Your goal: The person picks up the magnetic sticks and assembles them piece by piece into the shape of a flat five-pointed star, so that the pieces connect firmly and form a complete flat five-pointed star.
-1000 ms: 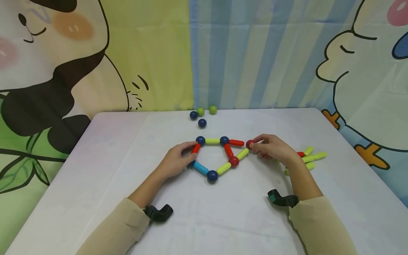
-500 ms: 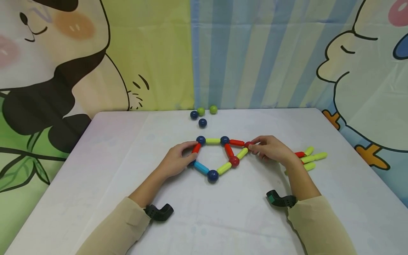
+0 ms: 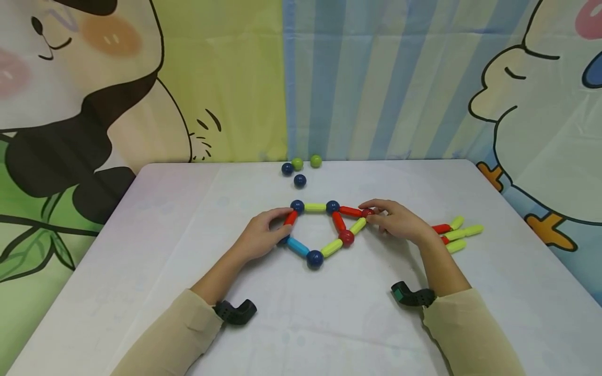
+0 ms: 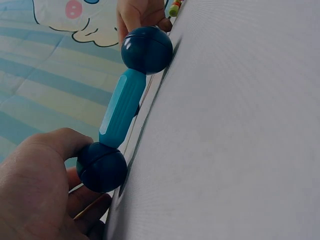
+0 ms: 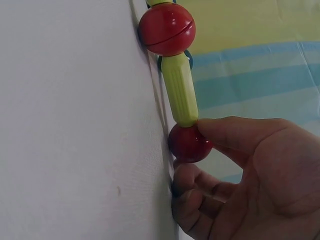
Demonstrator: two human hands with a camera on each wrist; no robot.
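Observation:
A frame of coloured magnetic sticks and balls lies on the white table, with a blue stick (image 3: 298, 247) and blue ball (image 3: 314, 259) at its near side. My left hand (image 3: 258, 235) holds the frame's left side, fingers at the upper-left blue ball (image 3: 297, 207), thumb at the red stick (image 3: 291, 218). In the left wrist view the thumb touches a blue ball (image 4: 102, 169). My right hand (image 3: 400, 222) pinches a red ball (image 5: 189, 145), where a red stick (image 3: 350, 211) and a yellow-green stick (image 5: 180, 92) meet. Another red ball (image 3: 346, 238) joins the yellow-green sticks.
Two loose blue balls (image 3: 300, 180) and two green balls (image 3: 316, 161) lie near the table's back edge. Several yellow-green and red sticks (image 3: 463, 233) are piled to the right, partly behind the right forearm. A printed cloth (image 3: 376, 78) hangs behind the table.
My right hand has brought the red ball slightly left, onto the ends of the red and yellow-green sticks, closing a triangle. My left hand stays where it was.

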